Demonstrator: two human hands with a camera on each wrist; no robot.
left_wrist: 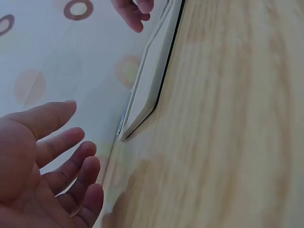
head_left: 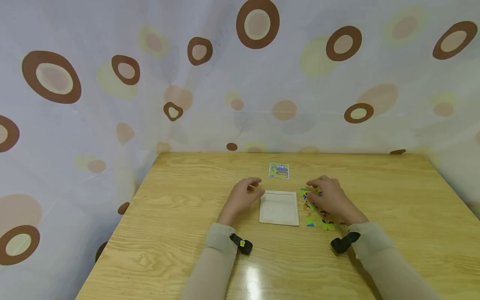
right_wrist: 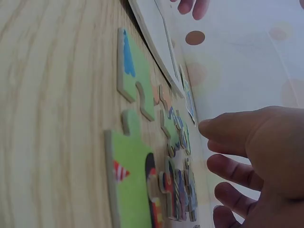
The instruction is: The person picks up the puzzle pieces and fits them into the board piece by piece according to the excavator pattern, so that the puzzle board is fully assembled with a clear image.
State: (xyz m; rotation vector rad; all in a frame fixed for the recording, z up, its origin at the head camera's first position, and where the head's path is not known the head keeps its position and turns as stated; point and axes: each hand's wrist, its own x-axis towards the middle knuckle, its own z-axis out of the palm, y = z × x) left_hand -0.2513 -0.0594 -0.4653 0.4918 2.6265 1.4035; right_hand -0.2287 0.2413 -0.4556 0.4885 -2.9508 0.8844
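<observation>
In the head view a white square puzzle tray [head_left: 279, 208] lies on the table between my two hands. Its bottom is bare. My left hand [head_left: 243, 196] hovers by the tray's upper left corner, fingers loosely bent and holding nothing, as the left wrist view also shows. Over the loose puzzle pieces [head_left: 310, 221], right of the tray, is my right hand [head_left: 330, 198]; it hides some of them. The right wrist view shows that hand's fingers [right_wrist: 232, 171] relaxed and apart from the pieces. A green piece with a blue corner [right_wrist: 134, 66] lies nearest the tray there.
A small picture card [head_left: 279, 171] with a blue vehicle lies behind the tray. The wooden table [head_left: 180, 200] ends at the back against a patterned cloth [head_left: 210, 83]. Each wrist wears a black strap camera [head_left: 241, 244].
</observation>
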